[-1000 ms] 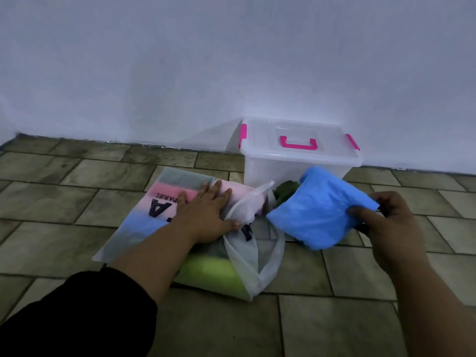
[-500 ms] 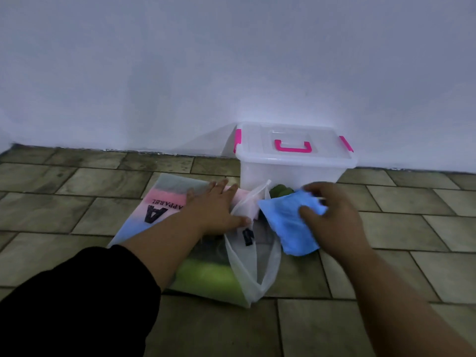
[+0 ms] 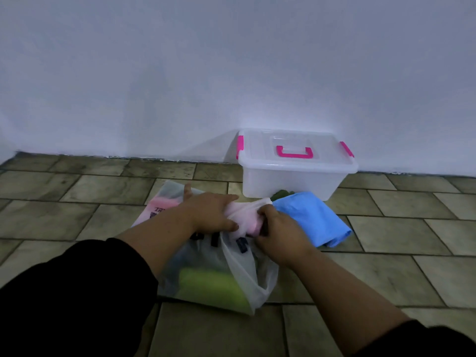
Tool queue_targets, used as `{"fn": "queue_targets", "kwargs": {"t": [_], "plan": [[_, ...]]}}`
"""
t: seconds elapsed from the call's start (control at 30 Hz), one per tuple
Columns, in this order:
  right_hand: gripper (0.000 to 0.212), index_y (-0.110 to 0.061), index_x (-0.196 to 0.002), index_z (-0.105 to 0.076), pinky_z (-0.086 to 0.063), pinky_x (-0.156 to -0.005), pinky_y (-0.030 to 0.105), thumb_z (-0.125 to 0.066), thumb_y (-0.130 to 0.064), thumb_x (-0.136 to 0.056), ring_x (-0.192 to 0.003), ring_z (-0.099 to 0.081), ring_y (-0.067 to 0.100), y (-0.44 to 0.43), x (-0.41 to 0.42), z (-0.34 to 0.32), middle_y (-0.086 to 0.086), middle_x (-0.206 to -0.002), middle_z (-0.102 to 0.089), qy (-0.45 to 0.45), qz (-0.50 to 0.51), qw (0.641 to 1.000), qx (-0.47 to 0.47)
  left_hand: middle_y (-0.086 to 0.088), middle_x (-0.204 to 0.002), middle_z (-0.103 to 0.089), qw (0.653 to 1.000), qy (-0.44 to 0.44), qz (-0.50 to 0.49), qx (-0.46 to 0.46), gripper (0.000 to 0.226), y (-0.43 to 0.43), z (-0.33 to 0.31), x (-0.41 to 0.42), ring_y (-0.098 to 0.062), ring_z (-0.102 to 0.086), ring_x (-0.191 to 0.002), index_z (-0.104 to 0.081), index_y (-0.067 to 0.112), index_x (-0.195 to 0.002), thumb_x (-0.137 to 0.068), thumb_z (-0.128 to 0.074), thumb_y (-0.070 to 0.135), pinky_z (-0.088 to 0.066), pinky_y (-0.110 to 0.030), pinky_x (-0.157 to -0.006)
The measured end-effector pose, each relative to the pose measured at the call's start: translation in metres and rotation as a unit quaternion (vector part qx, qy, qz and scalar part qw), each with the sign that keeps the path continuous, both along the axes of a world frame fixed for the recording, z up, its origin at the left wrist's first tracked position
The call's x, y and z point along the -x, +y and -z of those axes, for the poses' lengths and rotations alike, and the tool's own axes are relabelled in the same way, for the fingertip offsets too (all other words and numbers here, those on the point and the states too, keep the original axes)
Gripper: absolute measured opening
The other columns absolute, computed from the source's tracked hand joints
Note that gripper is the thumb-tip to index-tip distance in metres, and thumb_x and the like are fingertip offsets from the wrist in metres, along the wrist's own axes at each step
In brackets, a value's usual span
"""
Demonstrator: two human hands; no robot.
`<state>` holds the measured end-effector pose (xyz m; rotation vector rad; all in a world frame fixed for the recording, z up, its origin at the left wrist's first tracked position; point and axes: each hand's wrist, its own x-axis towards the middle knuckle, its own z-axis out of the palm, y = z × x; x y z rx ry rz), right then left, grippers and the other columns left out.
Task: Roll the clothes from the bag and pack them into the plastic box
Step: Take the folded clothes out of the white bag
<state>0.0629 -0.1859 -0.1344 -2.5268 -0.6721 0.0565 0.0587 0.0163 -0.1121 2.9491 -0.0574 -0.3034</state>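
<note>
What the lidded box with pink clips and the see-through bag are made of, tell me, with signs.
Translucent white lidded box: likely hard plastic, smooth, faintly glossy; straight rigid walls, moulded pink clips. Milky see-through bag: thin soft film or nonwoven, unclear which; it crumples, and green contents show through.

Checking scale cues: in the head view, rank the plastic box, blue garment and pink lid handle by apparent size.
Largest: plastic box.
Then blue garment, though it lies nearer the camera.
Smallest: pink lid handle.
</note>
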Motion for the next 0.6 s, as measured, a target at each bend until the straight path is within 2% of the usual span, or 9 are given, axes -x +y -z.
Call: {"fn": "queue_targets", "kwargs": {"t": [0.07, 0.2, 0.27, 0.33, 0.4, 0.53, 0.6], "plan": [[0.050, -0.015, -0.120, -0.046, -0.036, -0.068, 0.027, -0.064, -0.026, -0.074, -0.097, -0.058, 0.028, 0.006, -0.005, 0.005, 0.009, -0.106, -0.064, 0.003, 0.013, 1.000, -0.003, 0.007, -0.144, -0.046, 0.999, -0.007, -0.017, 0.027, 0.079, 0.002, 0.000, -0.001, -0.019, -0.037, -0.135, -0.016, 0.045, -0.145, -0.077, -0.050, 0.064, 0.012, -0.062, -0.108], [0.040, -0.018, -0.109, -0.051, -0.035, -0.063, 0.025, -0.067, -0.030, -0.074, -0.088, -0.062, 0.023, 0.008, -0.004, 0.014, 0.003, -0.096, -0.068, -0.020, 0.045, 0.997, -0.051, 0.003, -0.143, -0.047, 0.996, -0.042, -0.035, 0.072, 0.071, 0.002, 0.010, -0.002, -0.020, -0.038, -0.135, -0.013, 0.037, -0.148, -0.088, -0.048, 0.051, 0.005, -0.049, -0.114], [0.035, -0.022, -0.103, -0.051, -0.040, -0.063, 0.026, -0.068, -0.034, -0.074, -0.083, -0.063, 0.019, 0.005, 0.001, 0.016, -0.001, -0.089, -0.067, -0.023, 0.063, 0.996, -0.062, -0.001, -0.141, -0.049, 0.991, -0.068, -0.041, 0.111, 0.067, 0.002, 0.017, -0.002, -0.022, -0.039, -0.134, -0.018, 0.035, -0.148, -0.090, -0.051, 0.043, -0.005, -0.043, -0.117], [0.035, -0.024, -0.100, -0.051, -0.044, -0.064, 0.027, -0.069, -0.039, -0.074, -0.081, -0.062, 0.016, 0.002, 0.002, 0.017, -0.003, -0.088, -0.067, -0.017, 0.064, 0.996, -0.059, -0.001, -0.141, -0.050, 0.985, -0.078, -0.057, 0.141, 0.065, 0.001, 0.021, -0.002, -0.028, -0.036, -0.136, -0.023, 0.036, -0.146, -0.089, -0.053, 0.042, -0.020, -0.045, -0.116], [0.038, -0.023, -0.102, -0.051, -0.047, -0.067, 0.028, -0.069, -0.041, -0.074, -0.083, -0.062, 0.018, 0.003, -0.002, 0.015, -0.002, -0.090, -0.067, 0.000, 0.059, 0.998, -0.039, 0.000, -0.140, -0.051, 0.982, -0.082, -0.069, 0.154, 0.063, 0.001, 0.022, -0.001, -0.031, -0.035, -0.135, -0.027, 0.037, -0.145, -0.089, -0.055, 0.041, -0.028, -0.045, -0.112], [0.047, -0.014, -0.119, -0.043, -0.037, -0.065, 0.026, -0.061, -0.037, -0.082, -0.088, -0.059, 0.024, 0.015, -0.010, 0.008, 0.007, -0.099, -0.064, 0.038, 0.034, 0.999, 0.008, -0.001, -0.138, -0.053, 0.983, -0.081, -0.055, 0.153, 0.064, 0.002, 0.022, 0.000, -0.027, -0.041, -0.131, -0.026, 0.035, -0.146, -0.089, -0.054, 0.041, -0.027, -0.041, -0.111], [0.040, -0.016, -0.113, -0.043, -0.036, -0.064, 0.027, -0.060, -0.036, -0.083, -0.086, -0.060, 0.025, 0.016, -0.010, 0.003, 0.003, -0.090, -0.062, 0.038, 0.027, 0.999, -0.010, -0.003, -0.138, -0.053, 0.984, -0.086, -0.045, 0.151, 0.063, 0.004, 0.024, 0.000, -0.026, -0.044, -0.128, -0.025, 0.034, -0.146, -0.089, -0.051, 0.043, -0.027, -0.040, -0.111]]}}
